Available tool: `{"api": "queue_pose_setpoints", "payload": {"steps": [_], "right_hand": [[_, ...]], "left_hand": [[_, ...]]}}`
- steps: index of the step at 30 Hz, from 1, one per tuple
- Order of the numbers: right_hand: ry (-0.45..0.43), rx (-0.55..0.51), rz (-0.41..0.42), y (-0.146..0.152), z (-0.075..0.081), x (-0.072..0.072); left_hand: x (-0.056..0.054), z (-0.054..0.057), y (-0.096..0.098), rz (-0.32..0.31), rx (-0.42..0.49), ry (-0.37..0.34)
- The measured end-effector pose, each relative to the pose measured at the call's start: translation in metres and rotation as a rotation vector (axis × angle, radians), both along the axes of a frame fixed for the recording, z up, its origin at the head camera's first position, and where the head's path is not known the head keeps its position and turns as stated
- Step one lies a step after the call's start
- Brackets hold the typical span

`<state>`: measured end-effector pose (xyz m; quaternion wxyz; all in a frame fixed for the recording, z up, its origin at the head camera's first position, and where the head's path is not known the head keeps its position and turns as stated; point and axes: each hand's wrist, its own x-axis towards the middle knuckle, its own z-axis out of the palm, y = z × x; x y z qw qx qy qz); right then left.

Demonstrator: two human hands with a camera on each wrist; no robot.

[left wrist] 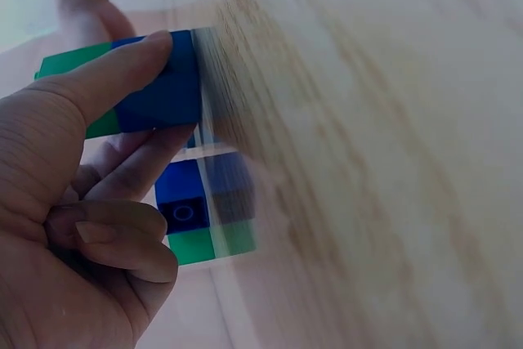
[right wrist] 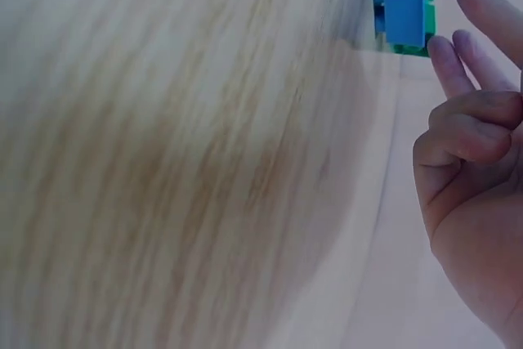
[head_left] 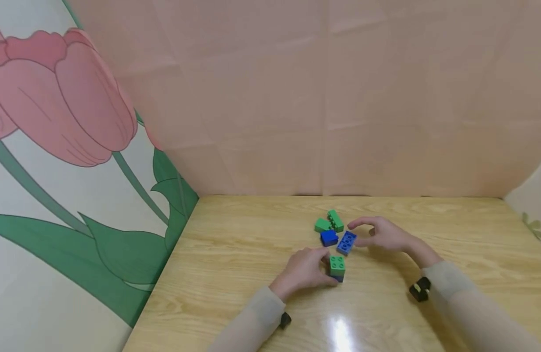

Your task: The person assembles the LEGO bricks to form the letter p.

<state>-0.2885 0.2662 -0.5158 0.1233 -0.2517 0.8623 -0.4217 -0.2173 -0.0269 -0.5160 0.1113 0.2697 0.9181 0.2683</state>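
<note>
My left hand (head_left: 306,269) pinches a small stack between thumb and fingers: a green toy building brick (head_left: 337,264) on top of a blue brick (left wrist: 159,91). In the left wrist view the thumb lies across the blue brick's side, close over the table. Another blue brick (head_left: 347,243) lies upside down just beyond the stack, its hollow underside showing. My right hand (head_left: 385,234) is right beside that brick, thumb and forefinger spread apart, nothing between them. In the right wrist view this blue brick (right wrist: 404,2) stands near the fingertips.
Past the hands lie a blue brick (head_left: 328,238), a green brick (head_left: 322,225) and a long green brick (head_left: 335,221) on its side, close together. The wooden table (head_left: 235,230) ends at a pink cloth-like backdrop (head_left: 270,122); a tulip-painted wall (head_left: 68,112) borders the left.
</note>
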Motion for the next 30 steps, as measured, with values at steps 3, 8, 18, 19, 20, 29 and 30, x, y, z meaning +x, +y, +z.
{"api": "queue_pose_setpoints", "payload": {"steps": [3, 8, 18, 19, 20, 29, 30], "right_hand": [[-0.043, 0.006, 0.036, 0.001, -0.001, -0.004], [-0.119, 0.001, 0.063, 0.0, -0.003, -0.008], [-0.146, 0.015, 0.05, 0.0, -0.004, -0.01], [-0.152, 0.014, 0.05, 0.0, -0.004, -0.01], [-0.151, 0.018, 0.053, 0.0, -0.005, -0.01], [-0.167, 0.033, 0.055, 0.001, -0.009, -0.013], [-0.165, 0.032, 0.061, 0.002, -0.009, -0.013]], "left_hand": [[0.0, -0.001, 0.001, 0.0, 0.001, -0.008], [0.0, -0.002, 0.002, 0.001, -0.008, 0.004], [0.001, -0.002, 0.004, -0.004, 0.001, 0.007], [0.001, -0.002, 0.004, -0.005, 0.004, 0.005], [0.001, -0.002, 0.004, -0.006, 0.006, 0.004], [0.002, -0.002, 0.003, -0.001, 0.007, -0.009], [0.002, -0.002, 0.003, 0.0, 0.006, -0.008]]}}
